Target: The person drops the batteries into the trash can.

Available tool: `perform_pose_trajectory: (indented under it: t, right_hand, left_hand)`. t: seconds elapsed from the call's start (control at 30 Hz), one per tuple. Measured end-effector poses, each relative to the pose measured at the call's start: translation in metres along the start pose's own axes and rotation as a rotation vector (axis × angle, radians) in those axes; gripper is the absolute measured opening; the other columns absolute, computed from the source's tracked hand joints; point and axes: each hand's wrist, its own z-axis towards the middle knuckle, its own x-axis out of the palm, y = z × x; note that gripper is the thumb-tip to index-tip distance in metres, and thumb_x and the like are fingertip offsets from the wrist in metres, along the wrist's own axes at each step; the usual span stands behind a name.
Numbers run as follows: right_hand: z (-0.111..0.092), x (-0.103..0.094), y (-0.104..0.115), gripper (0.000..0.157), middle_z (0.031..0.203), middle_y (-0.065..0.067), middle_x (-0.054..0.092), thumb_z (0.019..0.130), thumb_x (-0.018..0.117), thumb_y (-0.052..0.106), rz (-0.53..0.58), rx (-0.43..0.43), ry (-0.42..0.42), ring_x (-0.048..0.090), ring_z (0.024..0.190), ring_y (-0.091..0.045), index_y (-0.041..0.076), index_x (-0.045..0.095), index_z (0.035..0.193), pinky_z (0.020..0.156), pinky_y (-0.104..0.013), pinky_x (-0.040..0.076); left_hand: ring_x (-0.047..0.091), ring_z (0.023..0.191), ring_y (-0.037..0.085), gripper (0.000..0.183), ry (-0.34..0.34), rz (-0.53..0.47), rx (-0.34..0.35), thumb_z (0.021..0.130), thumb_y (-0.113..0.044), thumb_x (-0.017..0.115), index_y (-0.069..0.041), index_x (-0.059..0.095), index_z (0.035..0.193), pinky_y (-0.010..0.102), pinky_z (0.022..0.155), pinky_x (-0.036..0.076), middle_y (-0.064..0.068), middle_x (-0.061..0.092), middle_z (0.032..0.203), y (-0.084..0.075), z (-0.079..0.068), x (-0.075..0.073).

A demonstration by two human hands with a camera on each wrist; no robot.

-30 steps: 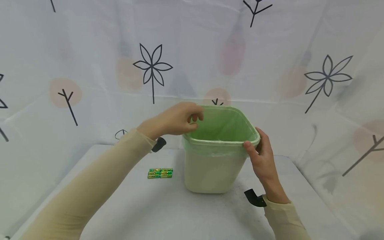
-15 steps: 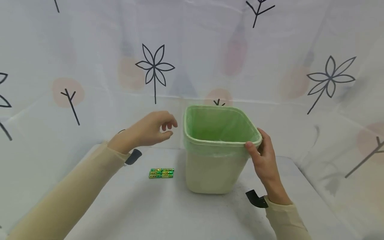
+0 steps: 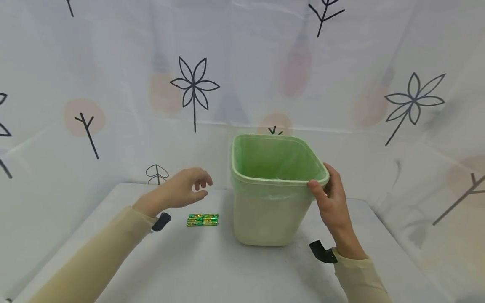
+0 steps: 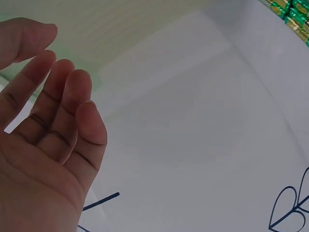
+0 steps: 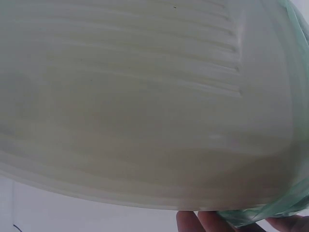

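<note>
A pale green trash can stands upright on the table, lined with a thin green bag folded over its rim. My right hand grips the rim at the near right corner, thumb in front and fingers round the side; the right wrist view shows fingertips under the bag's edge. My left hand hovers left of the can with loosely bent fingers and nothing in them. Just below and right of it lie several small batteries in green and gold wrappers, set in two columns. They also show at the corner of the left wrist view.
A white table carries the can and the batteries. Behind it hangs a white cloth printed with flowers and twigs, which also closes off the right side.
My left hand has come away from above the can's rim, moving left and then down toward the batteries. The right hand stays on the rim, and the can stands where it was.
</note>
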Motion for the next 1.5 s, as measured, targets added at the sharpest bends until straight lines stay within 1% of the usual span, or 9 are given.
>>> perform_pose_trajectory:
  t: [0.2,0.37,0.6,0.7,0.77,0.93,1.1,1.33,1.5]
  right_hand:
    - [0.000,0.000,0.000,0.057,0.134,-0.012,0.046,0.094,0.056,0.013,-0.001,0.002,0.001,0.047,0.115,-0.025,0.017,0.034,0.146,0.088,-0.021,0.039]
    - [0.000,0.000,-0.001,0.056,0.133,-0.012,0.047,0.093,0.056,0.011,0.016,-0.005,-0.006,0.047,0.115,-0.026,0.016,0.035,0.145,0.088,-0.021,0.039]
    - [0.000,0.000,-0.001,0.056,0.134,-0.011,0.046,0.094,0.056,0.011,0.015,-0.017,-0.002,0.046,0.116,-0.026,0.016,0.035,0.146,0.089,-0.022,0.039]
    - [0.000,0.000,-0.001,0.056,0.134,-0.011,0.046,0.094,0.055,0.012,0.007,-0.017,0.001,0.047,0.116,-0.026,0.017,0.034,0.146,0.089,-0.022,0.039]
    - [0.000,0.000,-0.001,0.056,0.134,-0.010,0.046,0.094,0.056,0.013,-0.004,-0.017,0.002,0.047,0.116,-0.024,0.017,0.034,0.146,0.089,-0.022,0.039]
    - [0.000,0.000,0.000,0.057,0.134,-0.010,0.047,0.094,0.056,0.013,-0.010,-0.015,0.001,0.047,0.116,-0.023,0.017,0.034,0.146,0.089,-0.021,0.039]
    - [0.000,0.000,0.000,0.057,0.134,-0.010,0.047,0.094,0.056,0.012,-0.008,-0.009,0.007,0.048,0.114,-0.022,0.018,0.034,0.146,0.088,-0.021,0.040]
    - [0.000,-0.001,0.000,0.057,0.135,-0.008,0.045,0.095,0.056,0.014,-0.020,0.001,0.018,0.046,0.117,-0.022,0.019,0.033,0.147,0.089,-0.021,0.039]
    - [-0.001,-0.001,0.000,0.057,0.135,-0.008,0.045,0.095,0.056,0.013,-0.014,0.001,0.019,0.047,0.116,-0.022,0.019,0.033,0.146,0.088,-0.021,0.040]
  left_hand:
    - [0.055,0.082,0.018,0.020,0.049,-0.027,-0.053,0.083,-0.010,0.067,-0.012,0.064,0.103,0.031,0.073,0.046,-0.002,0.059,0.088,0.014,-0.012,0.022]
    - [0.054,0.080,0.014,0.020,0.110,-0.002,-0.090,0.083,-0.010,0.067,-0.013,0.064,0.102,0.032,0.074,0.046,0.000,0.060,0.088,0.028,-0.020,0.044]
    - [0.052,0.079,0.012,0.024,0.176,0.003,-0.210,0.078,-0.008,0.066,-0.013,0.066,0.101,0.034,0.073,0.045,-0.003,0.059,0.087,0.043,-0.028,0.070]
    - [0.052,0.079,0.013,0.022,0.186,-0.003,-0.239,0.079,-0.008,0.068,-0.011,0.067,0.100,0.035,0.073,0.045,-0.001,0.060,0.087,0.048,-0.032,0.078]
    - [0.051,0.079,0.013,0.021,0.190,-0.004,-0.262,0.079,-0.009,0.070,-0.011,0.067,0.100,0.035,0.074,0.045,-0.001,0.060,0.087,0.052,-0.034,0.083]
    - [0.052,0.082,0.012,0.023,0.203,0.010,-0.318,0.078,-0.011,0.073,-0.014,0.067,0.100,0.036,0.078,0.046,-0.006,0.058,0.088,0.060,-0.037,0.096]
    - [0.053,0.085,0.012,0.023,0.214,0.010,-0.358,0.078,-0.012,0.074,-0.016,0.067,0.099,0.036,0.082,0.047,-0.007,0.058,0.089,0.065,-0.038,0.103]
    - [0.049,0.079,0.011,0.024,0.237,0.015,-0.375,0.077,-0.012,0.074,-0.017,0.067,0.100,0.034,0.077,0.046,-0.008,0.055,0.085,0.068,-0.040,0.111]
    - [0.048,0.078,0.013,0.025,0.248,-0.009,-0.381,0.078,-0.011,0.073,-0.015,0.066,0.101,0.033,0.074,0.044,-0.005,0.054,0.084,0.068,-0.040,0.112]
